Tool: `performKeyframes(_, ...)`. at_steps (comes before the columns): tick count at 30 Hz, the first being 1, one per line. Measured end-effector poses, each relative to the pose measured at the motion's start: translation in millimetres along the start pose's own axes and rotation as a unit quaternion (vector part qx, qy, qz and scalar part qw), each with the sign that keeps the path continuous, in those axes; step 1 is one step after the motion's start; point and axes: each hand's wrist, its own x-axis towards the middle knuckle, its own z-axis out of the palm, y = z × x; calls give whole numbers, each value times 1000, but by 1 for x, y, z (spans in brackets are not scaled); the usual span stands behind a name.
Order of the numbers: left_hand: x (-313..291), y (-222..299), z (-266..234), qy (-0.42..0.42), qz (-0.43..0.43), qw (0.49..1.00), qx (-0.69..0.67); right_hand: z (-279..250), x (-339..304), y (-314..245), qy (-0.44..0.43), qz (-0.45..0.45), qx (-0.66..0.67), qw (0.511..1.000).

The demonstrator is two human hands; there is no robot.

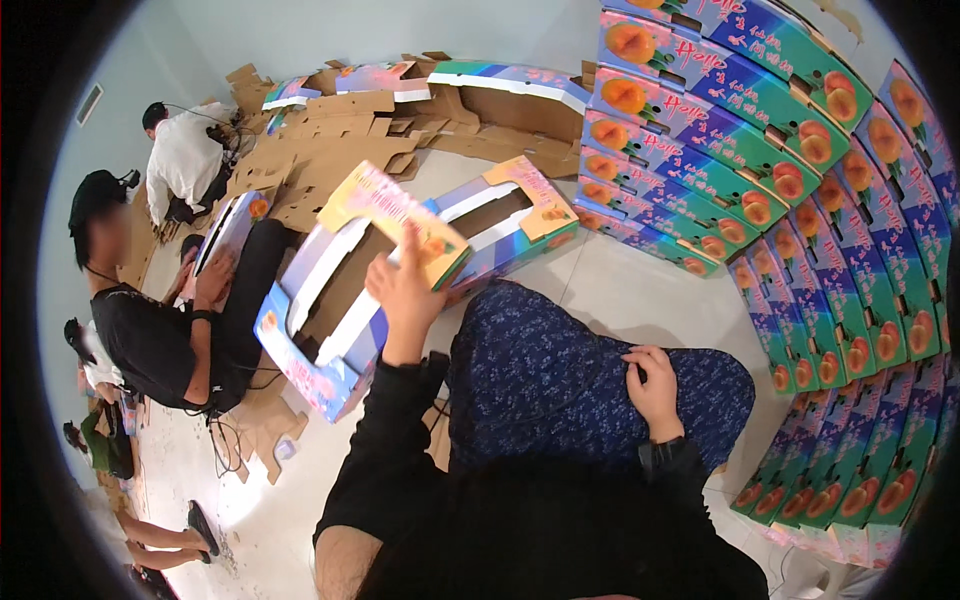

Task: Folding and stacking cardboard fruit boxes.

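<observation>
My left hand [402, 295] grips the right edge of an open-topped cardboard fruit box [375, 195], its index finger laid out over the yellow end panel. The box is purple, blue and yellow with peach pictures; its white-edged flaps frame an opening that shows brown board inside. It is tilted in front of my left knee. Just behind it, partly covered, another printed box [540, 200] of the same kind lies on the floor. My right hand [652, 390] rests on my blue patterned skirt [570, 390], loosely bent and holding nothing.
Stacks of closed fruit boxes [700, 140] curve along the right. Flattened brown cardboard [320, 150] and part-folded boxes [510, 85] line the far wall. A seated person in black [150, 340] handles another box [235, 230] at left; a person in white [185, 160] crouches beyond.
</observation>
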Motion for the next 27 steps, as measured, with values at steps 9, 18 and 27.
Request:
performKeyframes(9, 83, 119, 105, -65, 146, 986, -44, -3, 5, 4, -17, 7, 10, 1000)
performKeyframes(18, 105, 170, 174, -230, 136, 964, 8, -7, 11, 6, -65, 47, 41, 996)
performKeyframes(27, 102, 167, 199, -145, 151, 971, -118, -8, 13, 8, -78, 43, -15, 996)
